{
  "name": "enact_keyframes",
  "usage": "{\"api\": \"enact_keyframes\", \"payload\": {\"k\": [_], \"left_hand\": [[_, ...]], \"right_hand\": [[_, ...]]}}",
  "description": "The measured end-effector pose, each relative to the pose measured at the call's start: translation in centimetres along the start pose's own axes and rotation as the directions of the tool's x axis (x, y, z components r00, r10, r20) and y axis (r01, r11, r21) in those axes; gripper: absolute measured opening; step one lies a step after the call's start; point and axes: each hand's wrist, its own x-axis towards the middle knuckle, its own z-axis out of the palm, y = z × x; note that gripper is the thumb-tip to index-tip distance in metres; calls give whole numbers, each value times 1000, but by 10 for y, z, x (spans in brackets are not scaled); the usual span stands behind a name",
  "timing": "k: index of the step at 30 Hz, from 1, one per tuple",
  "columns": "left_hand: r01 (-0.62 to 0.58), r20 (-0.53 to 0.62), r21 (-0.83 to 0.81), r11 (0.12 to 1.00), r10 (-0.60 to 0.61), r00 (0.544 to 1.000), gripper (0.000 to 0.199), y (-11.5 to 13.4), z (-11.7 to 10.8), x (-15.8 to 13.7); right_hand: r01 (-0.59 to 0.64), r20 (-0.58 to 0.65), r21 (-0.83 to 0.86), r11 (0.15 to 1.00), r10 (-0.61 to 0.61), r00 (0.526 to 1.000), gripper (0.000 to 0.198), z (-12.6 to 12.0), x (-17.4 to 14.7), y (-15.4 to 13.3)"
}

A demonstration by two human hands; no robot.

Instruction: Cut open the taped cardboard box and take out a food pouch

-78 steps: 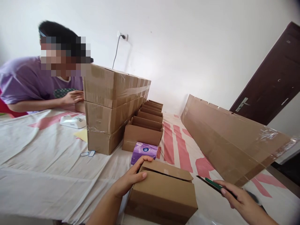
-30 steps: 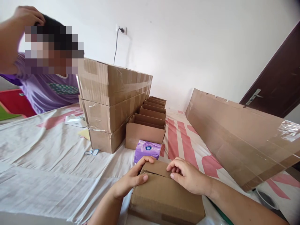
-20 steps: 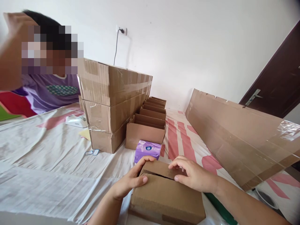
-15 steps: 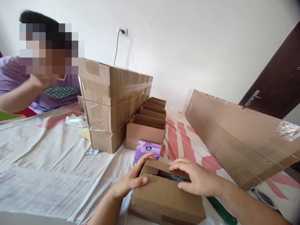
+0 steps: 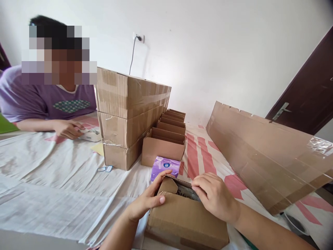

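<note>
A small brown cardboard box point(image 5: 182, 218) lies on the cloth-covered table right in front of me. My left hand point(image 5: 148, 201) grips its left corner, thumb on the near top flap and fingers curled over the far edge. My right hand point(image 5: 213, 194) holds the far top flap and lifts it, so a dark gap shows something grey inside. A purple tissue pack point(image 5: 165, 166) lies just behind the box.
A tall stack of taped cartons point(image 5: 127, 114) stands at the middle, with a row of open small boxes point(image 5: 166, 139) beside it. A long flat carton point(image 5: 265, 152) leans at the right. A person in a purple shirt point(image 5: 39, 100) reaches to a white device point(image 5: 91, 135).
My right hand left the green-handled tool and came onto the box, then pulled the far flap open. The other person lowered a raised arm down to the table.
</note>
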Motion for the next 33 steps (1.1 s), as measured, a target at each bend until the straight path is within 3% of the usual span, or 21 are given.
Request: {"api": "enact_keyframes", "payload": {"k": [2, 4, 7, 10, 17, 20, 22, 26, 29, 33], "left_hand": [[-36, 1, -11, 999, 36, 999, 79, -2, -1, 0], [-76, -10, 9, 997, 76, 997, 74, -3, -2, 1], [-99, -29, 114, 989, 103, 994, 52, -3, -5, 1], [-78, -23, 182, 980, 83, 996, 40, -1, -5, 1], [-76, -35, 173, 982, 83, 996, 45, 2, -5, 1], [-93, -39, 182, 979, 101, 994, 49, 2, -4, 1], [-102, -49, 183, 978, 112, 992, 51, 2, -3, 1], [-59, -63, 124, 991, 67, 996, 62, -1, 0, 0], [-85, -104, 142, 986, 100, 990, 65, -4, 1, 3], [-138, -184, 161, 977, 168, 969, 66, -6, 3, 7]], "right_hand": [[-179, 83, 193, 965, 166, 983, 14, -5, 2, -2], [-354, 220, 323, 878, 294, 930, 9, -7, 3, -3], [-478, 329, 349, 806, 372, 868, 6, -4, 7, -1], [-478, 282, 333, 813, 398, 873, 8, 4, 10, 6], [-525, 53, 440, 729, 562, 825, 13, 0, -3, 40], [-507, -77, 277, 816, 545, 835, 17, -10, -38, 67], [-540, -95, 152, 828, 557, 825, 19, -14, -74, 87], [-658, -114, -70, 750, 649, 752, 20, -14, -165, 125], [-708, -118, -175, 684, 699, 705, 20, -8, -230, 144], [-743, -10, -154, 652, 750, 661, 16, 8, -287, 146]]}}
